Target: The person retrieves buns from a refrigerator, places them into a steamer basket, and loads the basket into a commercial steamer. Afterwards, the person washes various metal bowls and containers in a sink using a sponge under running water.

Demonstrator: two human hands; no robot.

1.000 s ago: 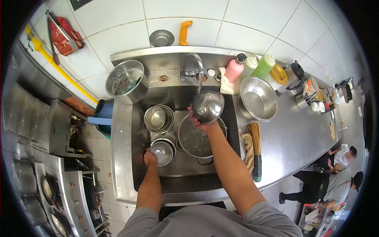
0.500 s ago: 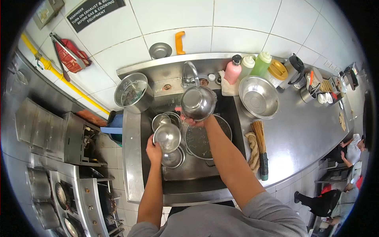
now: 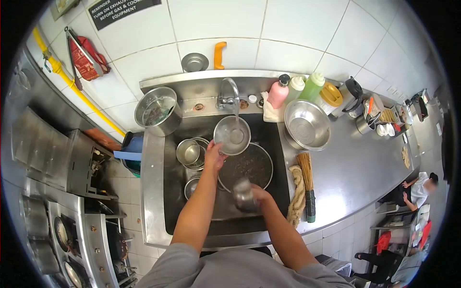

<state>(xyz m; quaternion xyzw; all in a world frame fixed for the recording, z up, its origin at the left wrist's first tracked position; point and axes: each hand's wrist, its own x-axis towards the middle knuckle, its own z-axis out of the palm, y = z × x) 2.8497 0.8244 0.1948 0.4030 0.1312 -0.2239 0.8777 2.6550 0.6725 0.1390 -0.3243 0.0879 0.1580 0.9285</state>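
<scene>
My left hand (image 3: pixel 214 157) grips a steel bowl (image 3: pixel 232 136) by its near rim. Water from the tap (image 3: pixel 229 89) runs into this bowl. Lower and to the right, my right hand (image 3: pixel 260 196) holds another steel bowl (image 3: pixel 245 196), tilted and smeared by motion. Beneath both hands stands a large round pot (image 3: pixel 270 165) of murky water in the sink (image 3: pixel 225 225). Left of it sit several small metal bowls (image 3: pixel 188 151), nested or close together. One more bowl (image 3: pixel 191 188) is partly hidden behind my left forearm.
On the left ledge stands a deep steel pot (image 3: pixel 158 115). To the right are a colander (image 3: pixel 307 126), a bamboo brush (image 3: pixel 306 187), a rag (image 3: pixel 296 197) and soap bottles (image 3: pixel 277 92). Two people (image 3: pixel 417 192) are at the far right.
My left hand has brought its bowl rightward and up under the running tap. My right hand has moved its bowl from the tap down toward the near side of the sink.
</scene>
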